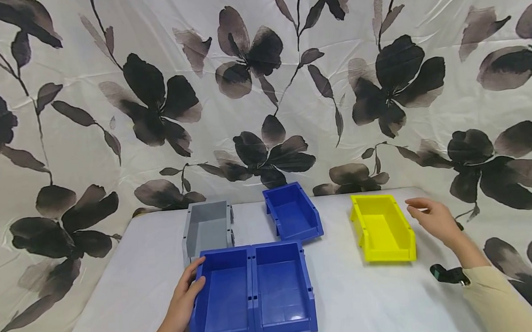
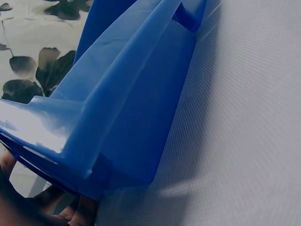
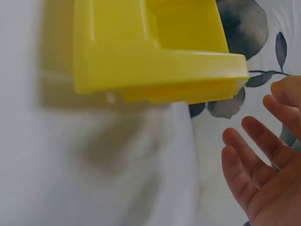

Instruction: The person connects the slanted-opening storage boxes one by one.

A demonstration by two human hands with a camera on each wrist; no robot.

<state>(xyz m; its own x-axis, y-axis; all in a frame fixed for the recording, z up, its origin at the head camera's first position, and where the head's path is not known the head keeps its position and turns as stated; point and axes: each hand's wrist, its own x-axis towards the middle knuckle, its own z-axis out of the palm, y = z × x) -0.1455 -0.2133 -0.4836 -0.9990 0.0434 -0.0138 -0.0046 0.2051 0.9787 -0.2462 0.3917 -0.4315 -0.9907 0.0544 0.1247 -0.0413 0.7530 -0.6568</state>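
Note:
Two blue bins [image 1: 253,292] stand side by side at the table's front centre. My left hand [image 1: 185,296] rests against the left wall of the left one, fingers straight along its rim; the left wrist view shows that blue wall [image 2: 136,108] close up. A yellow bin [image 1: 382,228] stands to the right. My right hand [image 1: 431,217] hovers just right of it with fingers [image 3: 254,155] spread and relaxed, holding nothing and apart from the yellow bin [image 3: 155,52].
A grey bin [image 1: 207,228] sits behind the blue pair, and a smaller blue bin [image 1: 292,212] stands at the back centre. The white table [image 1: 372,301] ends at a flower-patterned curtain [image 1: 262,86]. A wrist strap [image 1: 448,274] shows on my right arm.

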